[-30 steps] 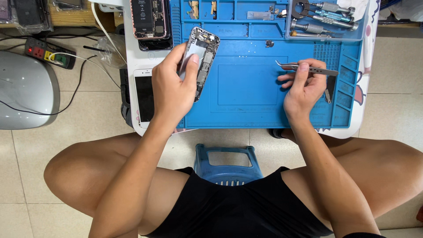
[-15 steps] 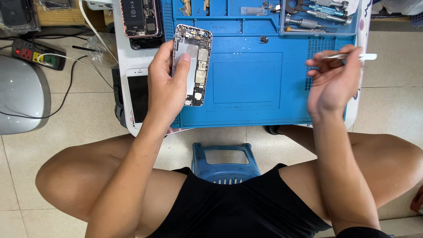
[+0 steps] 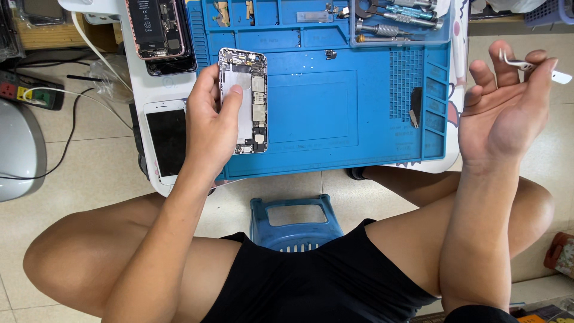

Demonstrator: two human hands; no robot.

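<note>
My left hand (image 3: pixel 212 122) grips an opened phone body (image 3: pixel 248 101), its circuit boards and bare metal frame facing up, over the left part of the blue repair mat (image 3: pixel 335 119). My thumb rests on the phone's inner plate. My right hand (image 3: pixel 508 107) is raised off the table's right edge, palm up, fingers spread. Between thumb and fingers it pinches metal tweezers (image 3: pixel 517 63) that carry a small white strip (image 3: pixel 562 76).
A white phone (image 3: pixel 166 140) lies face up left of the mat. Another opened phone (image 3: pixel 156 27) sits at the upper left. Screwdrivers and tools (image 3: pixel 397 18) fill a tray at the mat's top right. A blue stool (image 3: pixel 296 224) stands between my knees.
My right hand lifted the tweezers off the mat and swung out past the table's right edge, turning palm up. My left hand kept hold of the phone body.
</note>
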